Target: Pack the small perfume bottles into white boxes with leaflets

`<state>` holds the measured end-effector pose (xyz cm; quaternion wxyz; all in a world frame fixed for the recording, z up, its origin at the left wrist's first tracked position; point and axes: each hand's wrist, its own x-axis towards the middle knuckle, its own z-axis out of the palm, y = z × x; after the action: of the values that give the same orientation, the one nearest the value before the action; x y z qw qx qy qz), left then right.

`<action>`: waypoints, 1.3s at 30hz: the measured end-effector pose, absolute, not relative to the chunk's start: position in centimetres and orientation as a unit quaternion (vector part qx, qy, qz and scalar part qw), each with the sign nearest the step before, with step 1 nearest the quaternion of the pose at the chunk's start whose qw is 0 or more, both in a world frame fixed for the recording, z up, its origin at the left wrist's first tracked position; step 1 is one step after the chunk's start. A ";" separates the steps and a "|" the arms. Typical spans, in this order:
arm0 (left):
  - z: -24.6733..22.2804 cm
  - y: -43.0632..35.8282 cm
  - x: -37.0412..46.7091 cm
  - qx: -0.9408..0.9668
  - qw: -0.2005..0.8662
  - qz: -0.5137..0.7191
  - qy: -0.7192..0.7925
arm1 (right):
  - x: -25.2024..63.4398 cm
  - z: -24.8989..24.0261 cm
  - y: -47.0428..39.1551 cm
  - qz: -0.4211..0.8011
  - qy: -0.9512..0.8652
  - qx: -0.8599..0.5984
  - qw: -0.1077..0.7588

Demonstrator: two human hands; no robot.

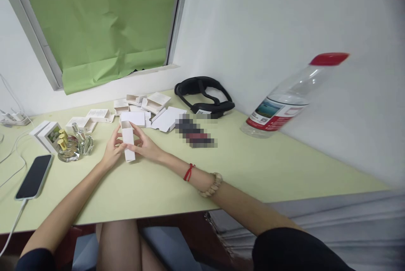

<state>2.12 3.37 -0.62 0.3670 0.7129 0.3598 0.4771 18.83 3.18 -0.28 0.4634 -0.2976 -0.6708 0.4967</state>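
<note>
A slim white cardboard box stands tilted between my two hands above the table, its top end uncovered. My left hand grips it from the left side, and my right hand holds it from the right, fingers behind and thumbs toward the front. Just beyond my hands lie several white cardboard boxes, some with flaps raised. Left of my left hand stand several glass perfume bottles with gold caps and silver tops, beside two closed white boxes.
A phone with a white cable lies at the left. Near the wall rests a black headset, with a pixelated item in front of it. A red-capped plastic bottle stands at the right. The table ends close to my legs.
</note>
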 end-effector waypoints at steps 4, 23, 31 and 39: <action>-0.5 3.2 1.9 0.730 0.359 0.445 0.373 | 18.7 -0.7 3.4 0.517 -0.656 -0.284 0.470; -0.6 3.2 0.4 0.904 0.028 0.232 0.359 | 19.6 -0.4 4.9 0.524 -0.576 -0.360 0.514; -1.1 3.9 0.4 0.884 -0.042 0.190 0.425 | 19.2 -1.0 4.3 0.403 -0.682 -0.405 0.457; -0.3 5.2 1.0 0.710 -0.173 0.175 0.660 | 19.2 0.4 3.5 0.260 -0.721 -0.531 0.362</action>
<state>1.05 5.17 -0.29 -0.1734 0.7097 0.6600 0.1752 19.19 3.48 0.41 0.3620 -0.5311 -0.7205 0.2603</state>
